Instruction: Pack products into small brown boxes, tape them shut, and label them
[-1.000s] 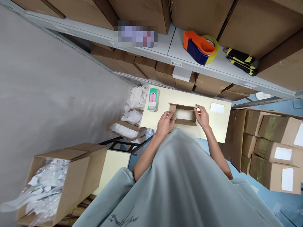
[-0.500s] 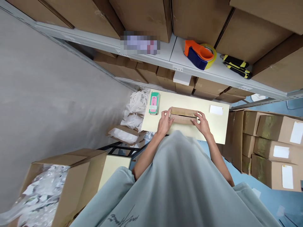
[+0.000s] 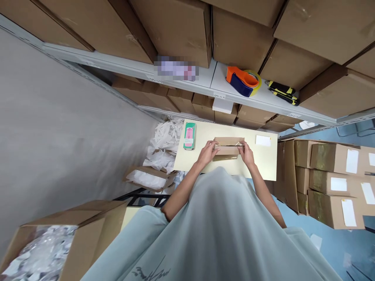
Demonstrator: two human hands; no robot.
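Note:
A small brown cardboard box (image 3: 229,147) lies closed on the pale table (image 3: 265,164) in front of me. My left hand (image 3: 207,152) grips its left end and my right hand (image 3: 246,153) grips its right end, fingers over the folded flaps. A green packet with a pink item (image 3: 190,136) lies on the table left of the box, apart from my left hand. A white label (image 3: 263,140) lies to the right of the box.
An orange and blue tape dispenser (image 3: 243,80) and a yellow-black cutter (image 3: 283,93) rest on the grey shelf (image 3: 187,80) above, among large cartons. Labelled boxes (image 3: 334,183) are stacked at the right. An open carton of plastic wrappers (image 3: 49,249) stands at the lower left.
The box was open with its flaps spread; both hands have folded the flaps down and it is now closed between them. The view has tilted slightly.

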